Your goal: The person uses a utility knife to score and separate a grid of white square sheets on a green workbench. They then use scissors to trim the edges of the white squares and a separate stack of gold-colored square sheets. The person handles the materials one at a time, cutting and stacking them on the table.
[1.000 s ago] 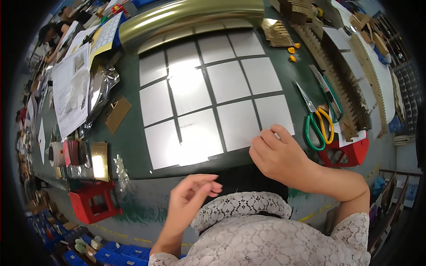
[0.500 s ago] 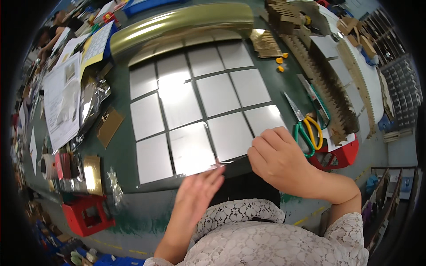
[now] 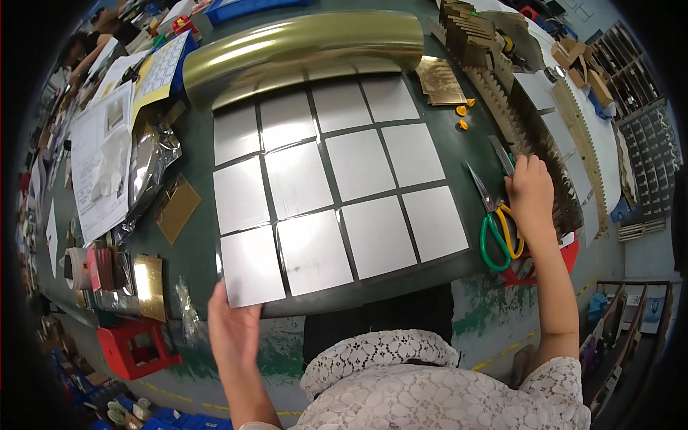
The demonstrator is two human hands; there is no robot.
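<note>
A grid of pale silvery rectangular panels (image 3: 364, 161) lies on the dark green table, its far edge meeting a roll of shiny gold film (image 3: 301, 50). My left hand (image 3: 235, 326) is at the near left corner panel (image 3: 251, 265). Its fingers are along the left side and its thumb under the near edge, so it grips that corner. To the right, my right hand (image 3: 532, 193) is closed over a utility knife (image 3: 502, 153), hiding most of its green handle. Scissors (image 3: 500, 233) with one green and one yellow handle lie just beside that hand.
Small yellow pieces (image 3: 462, 123) and gold sheets (image 3: 441, 80) lie at the far right, near long toothed strips (image 3: 523, 129). Papers (image 3: 100, 172) and crinkled plastic (image 3: 152, 168) cover the left side. Red stools (image 3: 136, 347) stand below the table edge. Another person (image 3: 97, 43) is at the far left.
My left hand has moved left from the middle of the near edge to the corner panel. My right hand has left the near right edge and closed over the utility knife.
</note>
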